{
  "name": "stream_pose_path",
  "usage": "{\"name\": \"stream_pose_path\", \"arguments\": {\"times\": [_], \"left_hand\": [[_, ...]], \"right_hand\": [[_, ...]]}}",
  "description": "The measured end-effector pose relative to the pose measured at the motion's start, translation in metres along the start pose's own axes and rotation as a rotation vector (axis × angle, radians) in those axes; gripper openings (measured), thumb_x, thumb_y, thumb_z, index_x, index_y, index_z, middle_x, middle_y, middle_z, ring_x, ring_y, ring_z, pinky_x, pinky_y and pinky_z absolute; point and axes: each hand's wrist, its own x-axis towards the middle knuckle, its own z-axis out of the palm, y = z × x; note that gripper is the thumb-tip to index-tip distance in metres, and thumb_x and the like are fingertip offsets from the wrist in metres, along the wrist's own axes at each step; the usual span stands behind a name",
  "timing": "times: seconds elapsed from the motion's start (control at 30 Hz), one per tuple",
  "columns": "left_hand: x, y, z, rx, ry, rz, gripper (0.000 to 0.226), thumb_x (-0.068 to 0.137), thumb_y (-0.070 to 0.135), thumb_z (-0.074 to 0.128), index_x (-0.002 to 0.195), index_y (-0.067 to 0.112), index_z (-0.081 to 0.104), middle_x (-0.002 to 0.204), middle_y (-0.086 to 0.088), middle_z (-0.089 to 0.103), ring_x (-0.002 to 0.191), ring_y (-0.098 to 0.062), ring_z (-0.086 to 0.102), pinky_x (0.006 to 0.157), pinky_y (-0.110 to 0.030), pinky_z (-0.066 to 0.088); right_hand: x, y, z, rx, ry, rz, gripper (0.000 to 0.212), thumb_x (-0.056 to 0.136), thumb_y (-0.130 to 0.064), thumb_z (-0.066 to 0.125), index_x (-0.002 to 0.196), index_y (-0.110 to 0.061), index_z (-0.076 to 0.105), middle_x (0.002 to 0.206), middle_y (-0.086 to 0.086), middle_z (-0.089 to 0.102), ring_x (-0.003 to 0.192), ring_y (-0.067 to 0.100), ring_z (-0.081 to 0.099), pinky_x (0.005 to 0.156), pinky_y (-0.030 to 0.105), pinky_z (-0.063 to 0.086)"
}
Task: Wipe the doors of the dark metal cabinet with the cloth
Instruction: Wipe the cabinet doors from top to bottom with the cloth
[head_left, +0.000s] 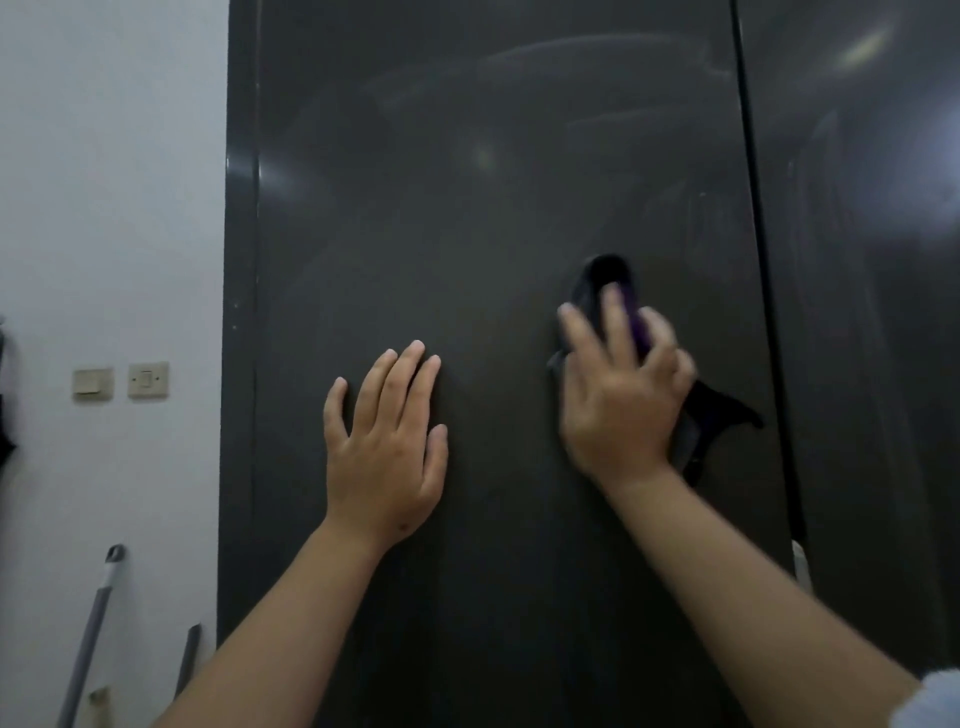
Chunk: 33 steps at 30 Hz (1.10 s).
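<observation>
The dark metal cabinet fills most of the head view, with its left door (467, 208) in front of me and its right door (857, 312) past a vertical gap. My right hand (618, 400) presses a dark grey and purple cloth (717, 421) against the left door near that gap; the hand is blurred. Cloth ends stick out above my fingers and below right of my palm. My left hand (387, 447) lies flat on the same door, fingers spread, holding nothing. Faint curved smear marks show on the upper door.
A white wall (104, 182) stands left of the cabinet, with two light switches (148, 380) at hand height. A grey mop or broom handle (91, 639) leans against the wall at the bottom left. A dark item hangs at the far left edge.
</observation>
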Motion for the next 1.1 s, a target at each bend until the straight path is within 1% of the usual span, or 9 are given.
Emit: {"name": "stream_pose_path", "arguments": {"times": [0.13, 0.23, 0.33, 0.47, 0.53, 0.73, 0.87, 0.97, 1.1], "left_hand": [[-0.004, -0.004, 0.000, -0.136, 0.002, 0.005, 0.063, 0.081, 0.028, 0.029, 0.140, 0.009, 0.039, 0.150, 0.000, 0.028, 0.139, -0.017, 0.021, 0.112, -0.050, 0.012], [-0.005, -0.009, -0.004, -0.140, -0.025, 0.036, 0.065, 0.080, 0.028, 0.027, 0.142, 0.011, 0.036, 0.150, 0.003, 0.022, 0.140, -0.015, 0.019, 0.113, -0.047, 0.010], [-0.006, -0.015, -0.010, -0.132, -0.065, 0.070, 0.064, 0.081, 0.029, 0.026, 0.142, 0.012, 0.036, 0.151, 0.002, 0.023, 0.140, -0.015, 0.019, 0.114, -0.043, 0.010], [-0.009, -0.031, -0.016, -0.103, -0.094, 0.089, 0.064, 0.083, 0.033, 0.028, 0.142, 0.011, 0.036, 0.151, -0.001, 0.026, 0.140, -0.016, 0.018, 0.113, -0.047, 0.012], [-0.010, -0.039, -0.019, -0.065, -0.094, 0.057, 0.065, 0.082, 0.036, 0.028, 0.143, 0.013, 0.035, 0.152, -0.003, 0.026, 0.140, -0.016, 0.014, 0.111, -0.053, 0.009], [-0.009, -0.058, -0.025, -0.071, -0.089, -0.011, 0.065, 0.084, 0.036, 0.024, 0.145, 0.013, 0.029, 0.152, 0.004, 0.015, 0.140, -0.013, 0.008, 0.111, -0.050, 0.004], [-0.011, -0.067, -0.026, -0.055, -0.123, 0.036, 0.062, 0.086, 0.038, 0.023, 0.145, 0.017, 0.022, 0.152, 0.006, 0.013, 0.141, -0.013, 0.010, 0.112, -0.047, 0.006], [-0.014, -0.072, -0.025, -0.059, -0.150, 0.045, 0.062, 0.087, 0.039, 0.021, 0.146, 0.021, 0.014, 0.153, 0.007, 0.009, 0.142, -0.012, 0.005, 0.113, -0.043, 0.000], [-0.019, -0.072, -0.020, -0.066, -0.149, 0.039, 0.062, 0.087, 0.039, 0.020, 0.146, 0.021, 0.010, 0.154, 0.007, 0.003, 0.143, -0.011, -0.001, 0.114, -0.039, -0.008]], "right_hand": [[-0.063, -0.029, -0.012, 0.094, -0.060, -0.470, 0.038, 0.088, -0.029, 0.050, 0.124, -0.033, 0.060, 0.139, 0.002, 0.050, 0.121, 0.029, 0.049, 0.093, 0.044, 0.036], [-0.055, -0.012, -0.014, 0.109, -0.072, -0.613, 0.039, 0.091, -0.028, 0.044, 0.127, -0.033, 0.058, 0.140, -0.004, 0.049, 0.120, 0.023, 0.051, 0.093, 0.042, 0.035], [-0.020, 0.011, -0.009, 0.007, -0.034, -0.377, 0.041, 0.090, -0.026, 0.042, 0.128, -0.029, 0.059, 0.139, -0.001, 0.050, 0.117, 0.028, 0.056, 0.090, 0.041, 0.040], [0.014, 0.026, -0.003, 0.036, -0.099, 0.358, 0.046, 0.092, -0.025, 0.039, 0.137, -0.026, 0.048, 0.149, 0.004, 0.037, 0.124, 0.038, 0.041, 0.095, 0.051, 0.030], [0.017, 0.009, -0.002, 0.042, -0.104, 0.466, 0.047, 0.093, -0.025, 0.039, 0.139, -0.026, 0.047, 0.151, 0.005, 0.034, 0.123, 0.039, 0.039, 0.096, 0.050, 0.029], [-0.044, -0.067, -0.012, 0.154, -0.050, -0.374, 0.040, 0.091, -0.027, 0.047, 0.129, -0.025, 0.058, 0.137, 0.000, 0.052, 0.115, 0.027, 0.058, 0.089, 0.040, 0.043], [-0.032, -0.052, -0.012, 0.225, -0.083, -0.569, 0.041, 0.089, -0.024, 0.052, 0.130, -0.024, 0.057, 0.136, -0.005, 0.053, 0.115, 0.021, 0.058, 0.086, 0.034, 0.046], [-0.003, -0.029, -0.006, 0.117, -0.007, -0.265, 0.040, 0.088, -0.021, 0.050, 0.126, -0.017, 0.061, 0.135, 0.007, 0.054, 0.111, 0.032, 0.059, 0.084, 0.038, 0.050], [0.028, -0.008, -0.001, 0.140, -0.012, 0.510, 0.044, 0.093, -0.019, 0.051, 0.136, -0.016, 0.050, 0.143, 0.022, 0.038, 0.121, 0.044, 0.041, 0.095, 0.047, 0.035]]}}
